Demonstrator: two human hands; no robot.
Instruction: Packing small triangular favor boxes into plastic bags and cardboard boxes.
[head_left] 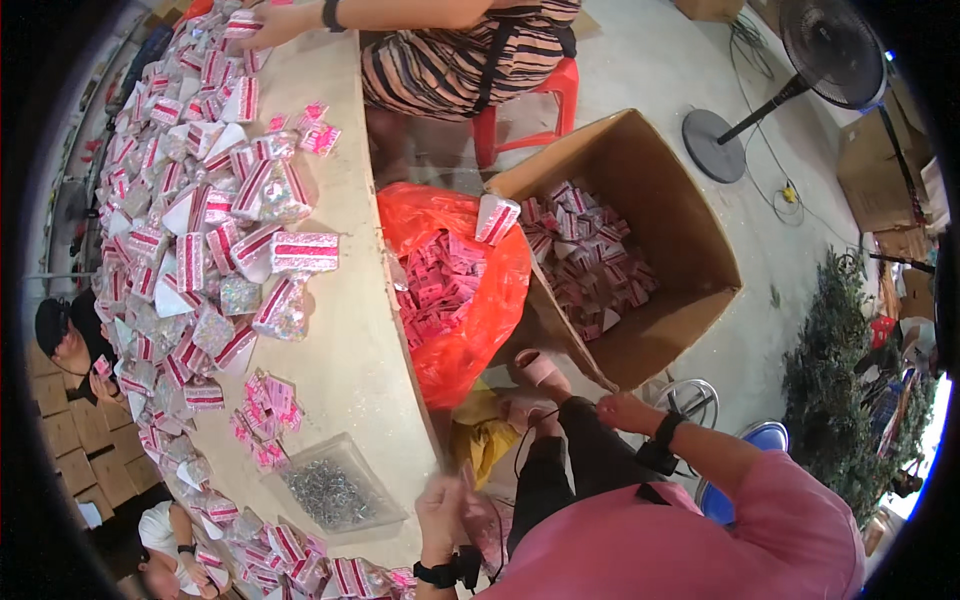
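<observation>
My left hand (440, 508) is closed beside the table's near edge, next to a tray of small metal pieces (335, 490). A pinkish thing (487, 530) hangs right beside its fingers; whether they grip it I cannot make out. Out to the right, in front of the cardboard box (715, 300), my right hand (628, 412) has its fingers curled; what they hold, if anything, is hidden. A white-and-pink wedge-shaped packet (497, 219) shows above the rim between the box and a red plastic bag (505, 310). Pink printed tags (440, 285) fill that bag.
Wedge-shaped glittery packets (190, 260) heap along the table (345, 400), with small piles of pink tags (267, 410) near them. More packets (590, 235) lie inside the box. Across the table's far end, another person's hand (275, 25) touches packets. A fan (715, 145) stands behind.
</observation>
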